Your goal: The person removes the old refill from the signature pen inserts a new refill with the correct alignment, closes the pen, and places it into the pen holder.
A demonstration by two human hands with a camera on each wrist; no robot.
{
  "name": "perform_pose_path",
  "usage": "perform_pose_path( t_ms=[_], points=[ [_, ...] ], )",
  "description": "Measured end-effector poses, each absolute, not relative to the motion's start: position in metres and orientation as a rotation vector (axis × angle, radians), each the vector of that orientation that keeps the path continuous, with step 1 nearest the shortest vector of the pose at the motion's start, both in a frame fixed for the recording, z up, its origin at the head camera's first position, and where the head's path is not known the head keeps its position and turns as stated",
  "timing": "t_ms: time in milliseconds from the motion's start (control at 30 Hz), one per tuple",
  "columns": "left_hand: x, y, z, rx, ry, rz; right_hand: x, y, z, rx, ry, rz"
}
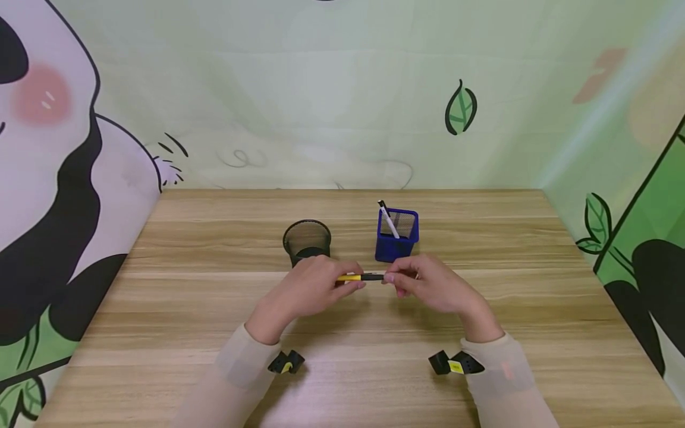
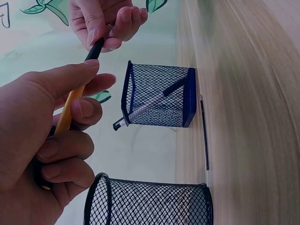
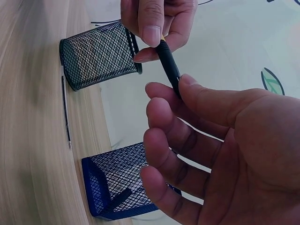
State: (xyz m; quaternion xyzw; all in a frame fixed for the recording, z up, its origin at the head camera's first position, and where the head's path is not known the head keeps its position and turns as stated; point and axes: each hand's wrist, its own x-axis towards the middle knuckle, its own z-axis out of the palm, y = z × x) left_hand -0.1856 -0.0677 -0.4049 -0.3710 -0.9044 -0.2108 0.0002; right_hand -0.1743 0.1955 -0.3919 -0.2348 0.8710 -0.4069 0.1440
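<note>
A pen (image 1: 350, 277) with a yellow barrel and black grip section lies level between the two hands above the table. My left hand (image 1: 316, 288) grips its yellow barrel, fingers curled round it in the left wrist view. At the black end, my right hand (image 1: 436, 285) pinches the tip between thumb and index finger; the other fingers curl loosely in the right wrist view. The very point of the pen is hidden by those fingertips. On the table behind the hands lies a thin pen refill (image 2: 205, 136), dark along most of its length.
A round black mesh pen holder (image 1: 307, 238) stands behind my left hand. Behind my right hand is a square blue mesh pen holder (image 1: 397, 249), with a white and black pen (image 1: 389, 220) leaning in it. The wooden table (image 1: 214, 238) meets a printed backdrop.
</note>
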Motion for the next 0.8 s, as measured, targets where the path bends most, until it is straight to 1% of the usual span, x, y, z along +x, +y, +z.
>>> perform_pose_path(
  t_ms=[367,800],
  points=[
    [-0.1851,-0.0675,-0.4039,-1.172,-2.832,-0.651,-0.1752,0.1956,-0.3927,-0.736,2.474,-1.207],
    [-0.1844,-0.0687,-0.4044,-1.186,-2.818,-0.670,-0.1735,0.1960,-0.3931,-0.687,2.467,-1.216]
  ],
)
